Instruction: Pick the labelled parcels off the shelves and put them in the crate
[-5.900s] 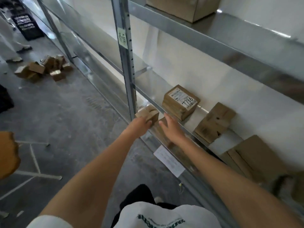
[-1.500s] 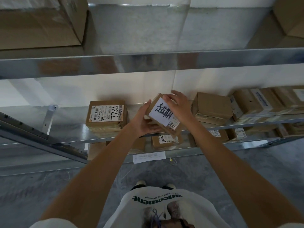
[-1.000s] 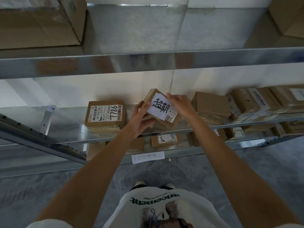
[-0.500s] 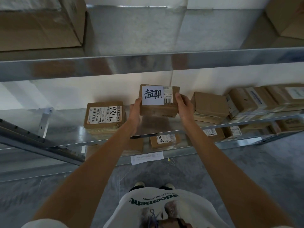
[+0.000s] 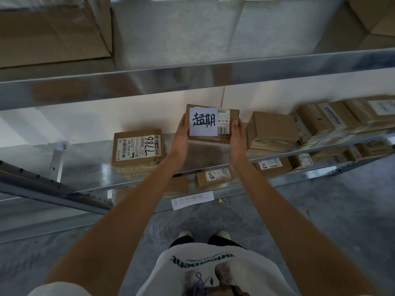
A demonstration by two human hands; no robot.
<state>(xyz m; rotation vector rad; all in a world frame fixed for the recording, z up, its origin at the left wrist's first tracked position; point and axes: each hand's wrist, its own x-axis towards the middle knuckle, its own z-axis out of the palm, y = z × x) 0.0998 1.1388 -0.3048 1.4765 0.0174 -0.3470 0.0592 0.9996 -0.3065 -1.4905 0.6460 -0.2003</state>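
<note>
Both hands are on it: the left hand and the right hand clasp the short ends of a brown parcel, thumbs pressed against its sides, holding it level over the back of the middle shelf (a white note with two handwritten characters covers most of its top, a barcode label beside it). To its left a parcel marked 7786 lies flat on that shelf, and to its right sits a plain box.

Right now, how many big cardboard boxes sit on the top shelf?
2: a large brown cardboard box far left, a second brown box far right; more may lie outside view.
</note>
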